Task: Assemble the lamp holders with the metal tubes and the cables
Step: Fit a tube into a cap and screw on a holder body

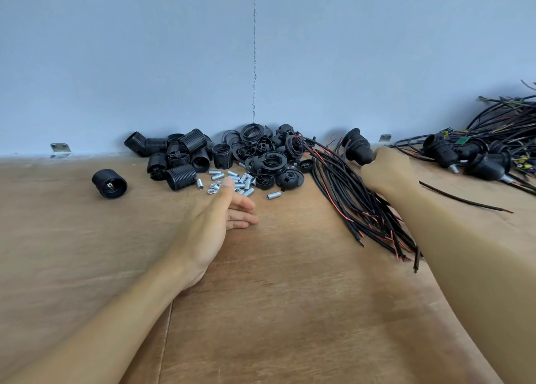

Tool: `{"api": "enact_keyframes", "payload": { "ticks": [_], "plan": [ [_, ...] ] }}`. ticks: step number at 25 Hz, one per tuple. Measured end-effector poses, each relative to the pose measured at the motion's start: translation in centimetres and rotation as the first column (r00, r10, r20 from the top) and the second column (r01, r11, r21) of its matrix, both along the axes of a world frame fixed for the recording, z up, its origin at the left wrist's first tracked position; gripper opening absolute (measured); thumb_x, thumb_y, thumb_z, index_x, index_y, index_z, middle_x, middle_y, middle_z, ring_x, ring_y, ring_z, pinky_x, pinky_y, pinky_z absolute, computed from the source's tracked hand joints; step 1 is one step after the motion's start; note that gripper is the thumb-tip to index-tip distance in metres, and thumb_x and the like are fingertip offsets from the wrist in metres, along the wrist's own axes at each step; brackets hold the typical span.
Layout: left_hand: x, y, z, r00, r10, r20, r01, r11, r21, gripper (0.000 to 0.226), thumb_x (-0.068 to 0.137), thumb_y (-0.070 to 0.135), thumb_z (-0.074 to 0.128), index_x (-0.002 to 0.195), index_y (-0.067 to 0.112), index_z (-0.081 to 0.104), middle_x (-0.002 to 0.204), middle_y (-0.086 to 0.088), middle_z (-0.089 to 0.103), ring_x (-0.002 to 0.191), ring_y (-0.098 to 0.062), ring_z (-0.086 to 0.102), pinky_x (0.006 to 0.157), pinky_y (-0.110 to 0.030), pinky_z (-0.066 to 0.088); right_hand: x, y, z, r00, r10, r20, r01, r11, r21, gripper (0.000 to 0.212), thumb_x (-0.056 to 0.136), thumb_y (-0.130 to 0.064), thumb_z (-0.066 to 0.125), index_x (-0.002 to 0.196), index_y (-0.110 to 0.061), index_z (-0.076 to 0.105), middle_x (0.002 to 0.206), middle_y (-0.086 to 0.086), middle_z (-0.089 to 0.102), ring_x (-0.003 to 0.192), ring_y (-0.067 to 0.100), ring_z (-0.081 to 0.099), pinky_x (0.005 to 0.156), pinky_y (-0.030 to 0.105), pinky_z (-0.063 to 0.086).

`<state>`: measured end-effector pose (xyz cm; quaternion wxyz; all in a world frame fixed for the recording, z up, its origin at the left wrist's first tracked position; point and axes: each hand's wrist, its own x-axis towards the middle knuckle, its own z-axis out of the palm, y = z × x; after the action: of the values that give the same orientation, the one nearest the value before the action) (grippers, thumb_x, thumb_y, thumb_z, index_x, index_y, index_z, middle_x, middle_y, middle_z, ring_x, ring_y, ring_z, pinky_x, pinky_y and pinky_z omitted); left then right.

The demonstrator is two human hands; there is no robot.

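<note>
Holding a black lamp holder (356, 147) in our right hand (385, 172), we cannot see its fingers, which are hidden behind the back of that hand. Our left hand (214, 221) lies wide and relaxed on the surface (290, 296), its thumb tip at the edge of the scattered metal tubes (240, 180). Beyond the tubes sits a heap of holder parts (232, 154). The cables (348, 198) fan out between both hands, passing under our right wrist. Wired holders (475, 154) pile up to the right of the right hand.
</note>
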<state>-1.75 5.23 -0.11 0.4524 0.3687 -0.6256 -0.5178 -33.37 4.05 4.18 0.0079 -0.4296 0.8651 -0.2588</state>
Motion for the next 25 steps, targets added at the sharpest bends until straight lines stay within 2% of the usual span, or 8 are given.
{"api": "enact_keyframes", "payload": {
  "ticks": [3, 8, 11, 13, 16, 19, 21, 25],
  "plan": [
    [0.0, 0.1, 0.0, 1.0, 0.01, 0.003, -0.01, 1.0, -0.008, 0.063, 0.1, 0.055, 0.035, 0.091, 0.005, 0.073, 0.09, -0.009, 0.077, 0.088, -0.022, 0.076, 0.078, -0.029, 0.057, -1.7, 0.2, -0.9, 0.998, -0.051, -0.033, 0.051, 0.999, 0.012, 0.025, 0.089, -0.03, 0.057, 0.093, -0.006, 0.064, 0.092, 0.019, 0.066, 0.085, 0.037, 0.057, 0.067, 0.032, 0.039],
    [-0.1, 0.1, 0.1, 1.0, 0.02, 0.002, -0.02, 1.0, 0.0, 0.06, 0.106, 0.049, 0.035, 0.09, 0.005, 0.072, 0.091, -0.01, 0.077, 0.088, -0.022, 0.076, 0.078, -0.03, 0.057, -2.8, -1.4, -1.3, 0.997, 0.011, -0.071, -0.01, 1.0, 0.013, 0.042, 0.09, -0.048, 0.061, 0.092, -0.006, 0.066, 0.093, 0.019, 0.067, 0.088, 0.037, 0.06, 0.069, 0.035, 0.042],
    [0.0, 0.1, 0.1, 1.0, 0.023, 0.002, -0.023, 1.0, 0.01, 0.06, 0.105, 0.05, 0.035, 0.091, 0.005, 0.072, 0.091, -0.009, 0.077, 0.088, -0.022, 0.077, 0.077, -0.028, 0.057, -2.9, -2.2, -1.5, 0.998, 0.025, -0.061, -0.025, 1.0, 0.009, 0.045, 0.088, -0.05, 0.065, 0.093, -0.005, 0.068, 0.096, 0.02, 0.068, 0.091, 0.037, 0.062, 0.07, 0.035, 0.043],
    [0.1, -0.1, 0.0, 1.0, 0.023, 0.011, -0.023, 1.0, 0.009, 0.061, 0.104, 0.053, 0.036, 0.092, 0.006, 0.073, 0.092, -0.009, 0.077, 0.088, -0.023, 0.076, 0.079, -0.031, 0.057, -2.5, -2.4, -1.5, 0.998, 0.019, -0.061, -0.022, 0.999, -0.044, 0.043, 0.088, -0.049, 0.066, 0.098, -0.007, 0.069, 0.1, 0.019, 0.069, 0.097, 0.038, 0.062, 0.071, 0.034, 0.042],
    [0.1, -0.2, -0.2, 1.0, 0.022, 0.015, -0.023, 1.0, 0.02, 0.056, 0.103, 0.053, 0.042, 0.092, 0.008, 0.073, 0.091, -0.008, 0.077, 0.089, -0.023, 0.076, 0.084, -0.037, 0.057, -1.7, -2.6, -1.7, 0.999, 0.004, -0.05, -0.015, 0.978, -0.209, 0.04, 0.089, -0.046, 0.065, 0.111, -0.013, 0.067, 0.108, 0.016, 0.068, 0.108, 0.038, 0.06, 0.077, 0.038, 0.043],
    [0.2, -0.3, -0.3, 0.993, 0.035, 0.112, -0.03, 0.998, -0.05, 0.03, 0.101, 0.039, 0.057, 0.091, 0.016, 0.074, 0.089, -0.001, 0.077, 0.09, -0.019, 0.076, 0.088, -0.04, 0.057, -1.7, -3.1, -1.3, 0.998, -0.051, 0.021, 0.055, 0.938, -0.342, 0.038, 0.092, -0.04, 0.062, 0.115, -0.009, 0.064, 0.114, 0.02, 0.066, 0.111, 0.039, 0.058, 0.08, 0.038, 0.042],
    [0.1, -0.6, -0.3, 0.979, 0.04, 0.199, -0.019, 0.994, -0.105, 0.014, 0.099, 0.025, 0.063, 0.091, 0.021, 0.074, 0.088, 0.003, 0.077, 0.089, -0.015, 0.075, 0.087, -0.038, 0.057, -2.7, -3.8, -0.7, 0.994, -0.077, 0.076, 0.101, 0.919, -0.382, 0.036, 0.095, -0.032, 0.059, 0.115, -0.003, 0.062, 0.119, 0.023, 0.062, 0.11, 0.041, 0.057, 0.083, 0.038, 0.042],
    [0.1, -0.8, -0.2, 0.985, 0.04, 0.169, -0.026, 0.996, -0.085, 0.014, 0.099, 0.014, 0.063, 0.091, 0.017, 0.073, 0.087, 0.001, 0.077, 0.084, -0.014, 0.076, 0.08, -0.031, 0.055, -4.9, -4.3, 0.3, 0.979, -0.19, 0.078, 0.206, 0.905, -0.371, 0.033, 0.1, -0.017, 0.05, 0.124, 0.005, 0.053, 0.133, 0.027, 0.049, 0.119, 0.044, 0.051, 0.094, 0.043, 0.041]
  ]
}}
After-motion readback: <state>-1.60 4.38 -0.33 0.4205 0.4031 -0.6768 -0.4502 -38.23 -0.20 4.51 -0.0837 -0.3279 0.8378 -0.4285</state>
